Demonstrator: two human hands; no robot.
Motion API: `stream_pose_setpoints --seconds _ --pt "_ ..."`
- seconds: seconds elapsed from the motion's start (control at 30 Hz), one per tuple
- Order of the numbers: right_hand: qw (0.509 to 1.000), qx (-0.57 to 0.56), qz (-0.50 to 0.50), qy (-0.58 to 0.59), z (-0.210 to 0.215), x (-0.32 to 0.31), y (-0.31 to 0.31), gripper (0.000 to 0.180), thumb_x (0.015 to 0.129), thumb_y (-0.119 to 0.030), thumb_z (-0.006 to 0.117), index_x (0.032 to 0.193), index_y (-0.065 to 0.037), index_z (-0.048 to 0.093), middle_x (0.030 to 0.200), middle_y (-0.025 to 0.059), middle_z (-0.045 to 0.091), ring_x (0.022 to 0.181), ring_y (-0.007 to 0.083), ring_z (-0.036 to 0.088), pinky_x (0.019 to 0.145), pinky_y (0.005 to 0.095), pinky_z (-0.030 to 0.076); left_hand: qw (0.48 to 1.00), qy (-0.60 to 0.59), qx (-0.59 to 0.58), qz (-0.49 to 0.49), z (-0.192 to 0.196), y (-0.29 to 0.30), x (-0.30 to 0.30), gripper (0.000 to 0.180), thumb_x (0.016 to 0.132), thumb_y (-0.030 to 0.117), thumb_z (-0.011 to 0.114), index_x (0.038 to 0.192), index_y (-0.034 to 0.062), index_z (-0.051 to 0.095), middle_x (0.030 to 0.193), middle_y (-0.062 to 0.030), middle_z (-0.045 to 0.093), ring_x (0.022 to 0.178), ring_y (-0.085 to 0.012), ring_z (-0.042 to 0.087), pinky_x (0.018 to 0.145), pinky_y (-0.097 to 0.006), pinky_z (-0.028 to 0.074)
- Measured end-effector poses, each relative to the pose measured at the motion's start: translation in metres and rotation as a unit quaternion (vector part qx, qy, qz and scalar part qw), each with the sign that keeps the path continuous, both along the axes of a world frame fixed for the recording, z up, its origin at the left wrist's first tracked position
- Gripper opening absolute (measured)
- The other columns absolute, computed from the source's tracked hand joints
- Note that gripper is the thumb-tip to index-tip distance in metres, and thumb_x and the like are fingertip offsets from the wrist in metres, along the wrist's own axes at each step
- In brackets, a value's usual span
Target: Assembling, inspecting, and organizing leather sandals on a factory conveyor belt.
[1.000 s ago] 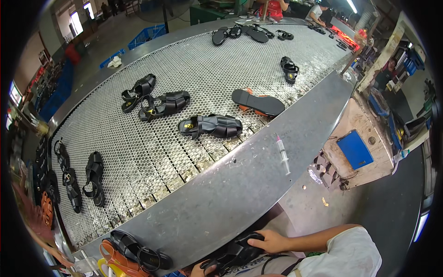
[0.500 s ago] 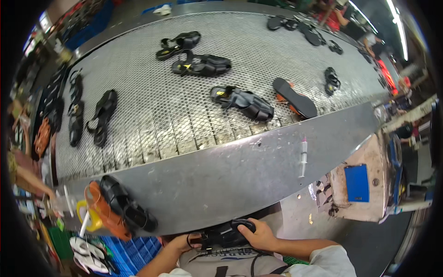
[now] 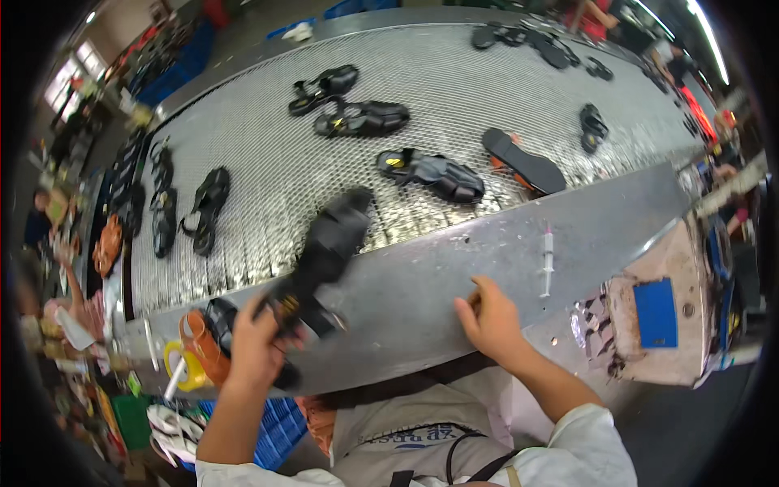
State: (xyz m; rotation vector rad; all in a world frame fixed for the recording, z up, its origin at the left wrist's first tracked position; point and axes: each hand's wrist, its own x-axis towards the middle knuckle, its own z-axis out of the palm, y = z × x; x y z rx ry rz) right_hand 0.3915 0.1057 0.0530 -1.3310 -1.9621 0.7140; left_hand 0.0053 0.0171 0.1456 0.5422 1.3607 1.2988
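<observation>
Head view shows the left hand lifting a black sandal up over the near edge of the metal bench. Its fingers are wrapped tight around the heel end of the sandal. The toe end points up and away, over the near edge of the mesh belt. The sandal looks a bit blurry.

The right hand rests on the metal bench, close to its near edge. Its fingers are curled and close together, and they hold nothing. A thin white syringe lies on the bench just beside this hand, to the right.

More black sandals lie on the mesh belt. One sandal sits near the belt's near edge, right beside a flat black sole with orange under it. Two more sandals lie further back in the middle. Some lie along the left edge of the belt. A roll of yellow tape sits at the left end of the bench. A blue square pad sits at the right end.
</observation>
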Motion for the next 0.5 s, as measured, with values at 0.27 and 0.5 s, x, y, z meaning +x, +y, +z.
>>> stream_pose_setpoints --seconds 0.27,0.5 --pt "0.968 0.167 0.069 -0.173 -0.011 -0.047 0.013 0.019 0.088 -0.018 0.075 0.100 -0.008 0.063 0.079 0.0092 0.057 0.075 0.0286 0.064 0.064 0.0424 0.054 0.978 -0.149 -0.132 -0.069 0.006 0.117 -0.056 0.064 0.114 0.052 0.045 0.135 -0.0074 0.055 0.108 -0.0267 0.076 0.089 -0.0279 0.077 0.071 -0.036 0.063" --pt "0.968 0.164 0.058 -0.182 -0.015 -0.058 0.012 0.012 0.089 -0.015 0.071 0.092 -0.010 0.061 0.076 0.0049 0.060 0.067 0.0255 0.064 0.058 0.0398 0.053 0.770 0.630 0.094 0.006 -0.064 0.358 -0.156 0.075 0.101 0.018 0.071 0.167 0.0109 0.035 0.156 -0.0300 0.047 0.129 -0.0395 0.062 0.106 -0.049 0.054"
